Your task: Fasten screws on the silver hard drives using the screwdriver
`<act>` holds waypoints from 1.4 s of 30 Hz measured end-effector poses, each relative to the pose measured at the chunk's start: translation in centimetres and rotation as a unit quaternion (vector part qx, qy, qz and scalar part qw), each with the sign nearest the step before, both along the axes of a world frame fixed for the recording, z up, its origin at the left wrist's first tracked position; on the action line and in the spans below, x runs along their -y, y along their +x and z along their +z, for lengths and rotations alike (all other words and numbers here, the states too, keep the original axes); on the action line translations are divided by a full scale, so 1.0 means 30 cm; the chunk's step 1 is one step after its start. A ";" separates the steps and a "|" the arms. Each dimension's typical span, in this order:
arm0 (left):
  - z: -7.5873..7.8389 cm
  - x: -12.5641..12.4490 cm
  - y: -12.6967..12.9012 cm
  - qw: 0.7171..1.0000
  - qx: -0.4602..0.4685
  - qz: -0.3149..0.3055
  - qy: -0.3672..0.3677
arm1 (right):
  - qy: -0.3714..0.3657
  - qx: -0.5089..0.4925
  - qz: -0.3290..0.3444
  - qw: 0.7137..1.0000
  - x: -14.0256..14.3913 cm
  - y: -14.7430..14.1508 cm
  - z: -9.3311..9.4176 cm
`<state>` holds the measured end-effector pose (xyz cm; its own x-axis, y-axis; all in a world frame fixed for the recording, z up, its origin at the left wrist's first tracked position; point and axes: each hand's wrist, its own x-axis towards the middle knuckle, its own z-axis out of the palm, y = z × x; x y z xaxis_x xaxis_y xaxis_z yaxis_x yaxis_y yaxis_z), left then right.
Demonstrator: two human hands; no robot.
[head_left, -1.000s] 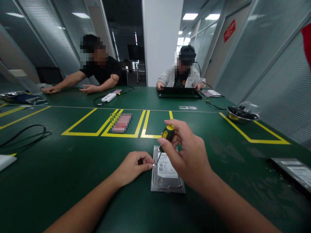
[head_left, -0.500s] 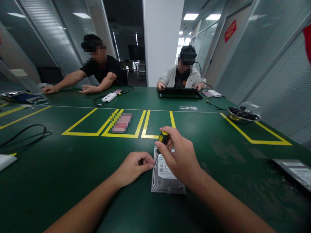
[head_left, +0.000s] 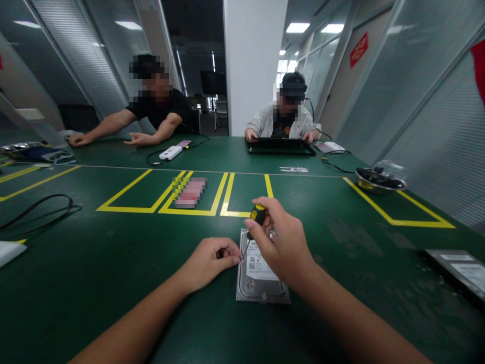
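Note:
A silver hard drive (head_left: 263,292) with a white label lies flat on the green table (head_left: 125,263) in front of me. My right hand (head_left: 286,240) is closed round the yellow-and-black handle of a screwdriver (head_left: 258,214), which leans over the drive. Its thin shaft slants down to the drive's left edge; the exact tip is hard to make out. My left hand (head_left: 212,263) is pinched at that same edge, thumb and fingertips close beside the shaft. Whether they grip the drive or something small cannot be seen. Part of the label is covered by my right hand.
A metal bowl of dark parts (head_left: 381,180) stands back right. At the right edge lies another silver-and-black device (head_left: 460,270). Yellow tape (head_left: 129,209) marks the table, a black cable (head_left: 56,196) lies left. Across sit two people, one holding a black panel (head_left: 281,146).
My right hand and the screwdriver handle have shifted very slightly to the right, showing more of the shaft. My left hand and the hard drive stay in place.

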<state>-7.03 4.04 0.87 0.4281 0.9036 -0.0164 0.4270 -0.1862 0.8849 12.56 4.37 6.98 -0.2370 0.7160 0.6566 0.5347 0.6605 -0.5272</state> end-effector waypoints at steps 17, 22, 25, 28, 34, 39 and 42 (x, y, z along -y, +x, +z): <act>-0.002 -0.002 0.000 1.000 -0.014 0.002 0.005 | 0.001 -0.004 -0.004 1.000 -0.009 -0.003 -0.017; 0.009 0.003 0.004 1.000 -0.014 0.004 0.000 | -0.001 -0.004 0.002 1.000 -0.012 -0.002 -0.018; 0.007 0.001 0.005 1.000 -0.007 0.004 -0.004 | -0.001 0.002 0.014 1.000 -0.008 -0.002 -0.013; -0.001 -0.002 0.002 1.000 -0.005 0.002 -0.002 | 0.001 0.010 0.033 0.999 -0.004 -0.003 -0.005; -0.001 0.000 0.000 1.000 -0.006 -0.004 0.005 | 0.009 0.030 0.061 0.998 0.000 -0.004 0.008; 0.002 0.001 0.001 1.000 -0.008 -0.003 0.009 | 0.006 0.045 0.061 0.997 0.004 -0.001 0.022; -0.002 0.000 0.000 1.000 -0.006 -0.004 0.007 | 0.005 0.048 0.064 0.997 0.002 0.002 0.028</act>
